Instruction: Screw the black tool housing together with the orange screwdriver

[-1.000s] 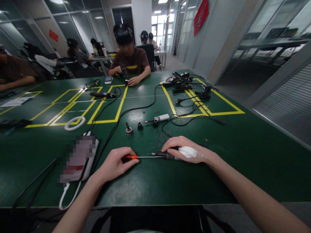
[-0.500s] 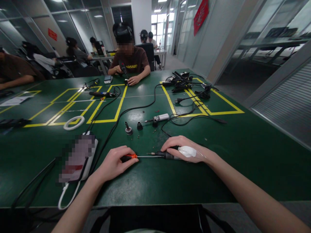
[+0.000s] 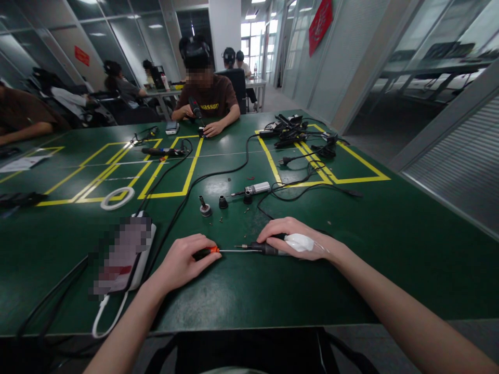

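My left hand [image 3: 186, 261] is closed round the orange and black handle of a screwdriver [image 3: 237, 251], low over the green table [image 3: 218, 301]. Its thin shaft points right, reaching the black tool body. My right hand [image 3: 292, 240], with a white patch on its back, grips a black soldering-iron-like tool [image 3: 267, 248] whose metal tip points left. Just beyond the hands stand a round metal part with a stem [image 3: 205, 208] and a small black cone [image 3: 223, 202]. A silver cylindrical tool [image 3: 257, 188] lies by another black cone [image 3: 248, 197].
At the left lie a phone-like device [image 3: 127, 254] with a white cable and a white ring [image 3: 117, 198]. Black cables [image 3: 290, 127] are heaped at the back right. Across the table a person [image 3: 210, 98] holds a tool; other people sit behind.
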Demonstrator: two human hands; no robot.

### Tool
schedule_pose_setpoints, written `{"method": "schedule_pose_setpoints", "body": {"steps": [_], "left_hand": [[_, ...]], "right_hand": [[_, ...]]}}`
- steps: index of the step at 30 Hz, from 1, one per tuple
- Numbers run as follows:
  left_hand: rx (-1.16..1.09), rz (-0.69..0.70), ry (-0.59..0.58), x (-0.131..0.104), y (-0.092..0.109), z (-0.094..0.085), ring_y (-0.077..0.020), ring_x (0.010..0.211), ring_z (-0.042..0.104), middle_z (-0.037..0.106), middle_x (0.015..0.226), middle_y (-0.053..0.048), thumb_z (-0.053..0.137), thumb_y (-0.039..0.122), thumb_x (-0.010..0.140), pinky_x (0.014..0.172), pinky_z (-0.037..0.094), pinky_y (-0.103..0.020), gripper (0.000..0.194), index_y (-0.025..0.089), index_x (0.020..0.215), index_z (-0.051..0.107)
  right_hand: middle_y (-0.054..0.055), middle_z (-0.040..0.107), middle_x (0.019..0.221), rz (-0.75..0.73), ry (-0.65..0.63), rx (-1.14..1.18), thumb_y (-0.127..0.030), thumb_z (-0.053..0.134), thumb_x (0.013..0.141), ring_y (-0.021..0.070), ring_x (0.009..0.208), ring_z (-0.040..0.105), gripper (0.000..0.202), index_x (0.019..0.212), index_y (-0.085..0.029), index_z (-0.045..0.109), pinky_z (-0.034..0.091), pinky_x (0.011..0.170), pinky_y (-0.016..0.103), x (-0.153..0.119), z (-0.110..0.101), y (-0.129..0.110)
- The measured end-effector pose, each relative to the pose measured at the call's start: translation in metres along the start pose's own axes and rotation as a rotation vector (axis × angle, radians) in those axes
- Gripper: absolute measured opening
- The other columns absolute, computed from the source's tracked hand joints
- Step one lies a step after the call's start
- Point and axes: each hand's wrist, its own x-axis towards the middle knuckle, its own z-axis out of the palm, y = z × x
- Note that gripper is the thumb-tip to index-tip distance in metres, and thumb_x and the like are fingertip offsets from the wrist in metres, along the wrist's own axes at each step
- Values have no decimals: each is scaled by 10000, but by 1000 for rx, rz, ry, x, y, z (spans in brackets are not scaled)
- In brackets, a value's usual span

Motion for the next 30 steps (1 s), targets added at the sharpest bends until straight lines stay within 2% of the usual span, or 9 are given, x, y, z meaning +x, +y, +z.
{"method": "schedule_pose_setpoints", "body": {"steps": [10, 16, 22, 30], "left_hand": [[7, -30, -21, 1, 4, 3, -149, 697, 674, 721, 785, -9, 606, 340, 981, 664, 485, -234, 196, 201, 867, 683], [-1, -41, -12, 1, 4, 4, -155, 712, 678, 728, 820, -10, 679, 320, 904, 676, 504, -242, 114, 207, 897, 673], [-24, -38, 1, 0, 2, 6, -157, 752, 700, 749, 870, -11, 663, 304, 932, 710, 524, -244, 89, 217, 946, 673], [-28, -20, -6, -1, 0, 6, -152, 726, 689, 728, 818, 1, 665, 301, 953, 673, 502, -237, 103, 213, 899, 668]], "right_hand": [[100, 809, 1068, 4, 10, -3, -282, 531, 1028, 205, 971, 752, 282, 1054, -175, 790, 553, 911, 313, 0, 0, 0], [100, 808, 1068, 1, 11, -2, -273, 530, 1024, 203, 974, 751, 281, 1050, -170, 791, 551, 910, 306, 0, 0, 0], [99, 810, 1059, 6, 16, -1, -263, 534, 1013, 206, 961, 753, 275, 1049, -170, 791, 554, 904, 316, 1, 1, -1], [101, 813, 1055, -1, 25, -5, -247, 540, 1010, 203, 956, 757, 262, 1036, -168, 789, 553, 901, 309, 1, 1, -1]]}}
